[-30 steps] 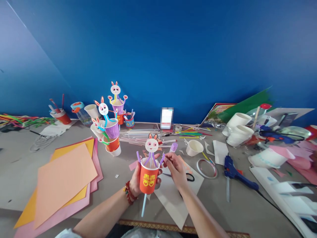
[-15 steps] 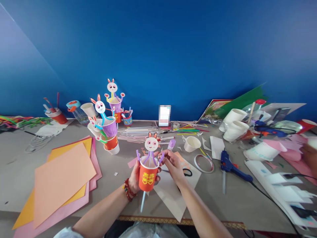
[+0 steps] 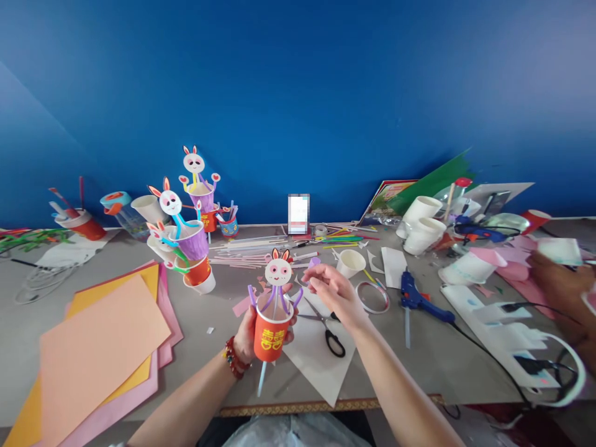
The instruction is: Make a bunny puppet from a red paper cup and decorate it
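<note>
My left hand (image 3: 246, 335) is wrapped round a red paper cup (image 3: 270, 338) with yellow characters on its side. From the cup rise purple pipe cleaners (image 3: 277, 301) that carry a round white rabbit face (image 3: 278, 271) with pink-edged eyes. Two of the purple strands stick out as arms, and a pale straw (image 3: 262, 379) comes out below the cup. To the right of the cup, my right hand (image 3: 336, 295) hovers open, fingers loosely bent, apart from the purple arm. Beneath it lie black-handled scissors (image 3: 334, 343) on a sheet of white paper (image 3: 321, 379).
Finished rabbit cups (image 3: 189, 239) stand at the left behind a stack of coloured paper (image 3: 102, 347). At the right are a blue glue gun (image 3: 421, 301), a tape roll (image 3: 372, 298), a white power strip (image 3: 498, 338) and another person's hand (image 3: 559, 285).
My right hand has drawn away from the purple arm to the right, and its fingers have opened. More of the scissors shows. The view has shifted; my left hand still holds the cup.
</note>
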`<action>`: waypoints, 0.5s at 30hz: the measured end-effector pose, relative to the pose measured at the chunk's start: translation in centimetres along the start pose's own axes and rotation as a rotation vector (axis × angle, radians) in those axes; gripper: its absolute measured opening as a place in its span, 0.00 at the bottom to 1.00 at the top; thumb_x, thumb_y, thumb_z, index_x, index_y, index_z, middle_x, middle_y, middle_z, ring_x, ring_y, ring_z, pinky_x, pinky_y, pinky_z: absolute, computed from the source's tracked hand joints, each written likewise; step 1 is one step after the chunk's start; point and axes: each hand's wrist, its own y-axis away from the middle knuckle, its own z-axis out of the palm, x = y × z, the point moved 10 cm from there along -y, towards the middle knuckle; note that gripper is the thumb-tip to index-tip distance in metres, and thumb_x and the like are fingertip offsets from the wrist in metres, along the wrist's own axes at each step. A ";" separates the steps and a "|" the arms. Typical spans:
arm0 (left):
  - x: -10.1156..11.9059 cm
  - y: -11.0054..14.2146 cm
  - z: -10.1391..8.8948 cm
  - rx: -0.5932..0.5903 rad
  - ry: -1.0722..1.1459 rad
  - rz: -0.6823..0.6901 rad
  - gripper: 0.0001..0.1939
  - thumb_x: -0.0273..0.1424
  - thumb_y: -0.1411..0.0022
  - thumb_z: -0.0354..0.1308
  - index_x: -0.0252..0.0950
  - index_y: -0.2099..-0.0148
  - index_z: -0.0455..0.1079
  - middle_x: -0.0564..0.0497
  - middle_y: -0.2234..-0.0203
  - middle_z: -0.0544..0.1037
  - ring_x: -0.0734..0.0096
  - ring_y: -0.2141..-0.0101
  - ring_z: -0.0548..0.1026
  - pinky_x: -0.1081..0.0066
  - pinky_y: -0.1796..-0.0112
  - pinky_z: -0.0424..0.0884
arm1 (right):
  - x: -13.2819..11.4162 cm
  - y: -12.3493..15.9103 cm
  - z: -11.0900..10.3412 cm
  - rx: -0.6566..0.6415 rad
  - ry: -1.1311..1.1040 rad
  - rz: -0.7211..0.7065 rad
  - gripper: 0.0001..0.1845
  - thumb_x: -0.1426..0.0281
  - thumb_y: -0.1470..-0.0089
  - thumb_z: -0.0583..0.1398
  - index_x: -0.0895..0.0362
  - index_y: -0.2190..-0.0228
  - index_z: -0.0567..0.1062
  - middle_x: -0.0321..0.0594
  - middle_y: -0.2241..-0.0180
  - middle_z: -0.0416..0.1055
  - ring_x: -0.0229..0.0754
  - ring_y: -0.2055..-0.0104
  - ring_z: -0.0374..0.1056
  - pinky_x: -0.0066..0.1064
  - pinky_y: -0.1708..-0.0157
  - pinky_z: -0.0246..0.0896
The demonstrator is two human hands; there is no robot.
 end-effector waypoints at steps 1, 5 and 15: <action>-0.1 0.0 0.1 -0.011 -0.005 -0.001 0.44 0.53 0.49 0.67 0.37 0.35 0.64 0.41 0.58 0.77 0.61 0.61 0.72 0.68 0.67 0.68 | -0.5 -0.5 0.7 -0.028 -0.038 -0.011 0.16 0.56 0.41 0.61 0.56 0.60 0.75 0.43 0.61 0.75 0.42 0.62 0.71 0.32 0.62 0.66; -0.5 0.2 -0.3 -0.040 -0.033 0.011 0.39 0.52 0.47 0.66 0.37 0.38 0.67 0.39 0.55 0.77 0.60 0.60 0.73 0.68 0.67 0.68 | -0.9 -2.4 4.3 -0.195 -0.116 0.044 0.15 0.58 0.43 0.64 0.55 0.61 0.73 0.39 0.62 0.74 0.40 0.66 0.74 0.32 0.63 0.68; -0.6 0.3 -1.3 -0.023 -0.029 0.012 0.35 0.52 0.46 0.65 0.33 0.44 0.72 0.37 0.54 0.78 0.58 0.59 0.74 0.67 0.67 0.67 | 0.3 -3.5 6.3 -0.198 -0.118 0.134 0.17 0.60 0.50 0.68 0.56 0.60 0.77 0.38 0.66 0.76 0.42 0.65 0.72 0.27 0.71 0.67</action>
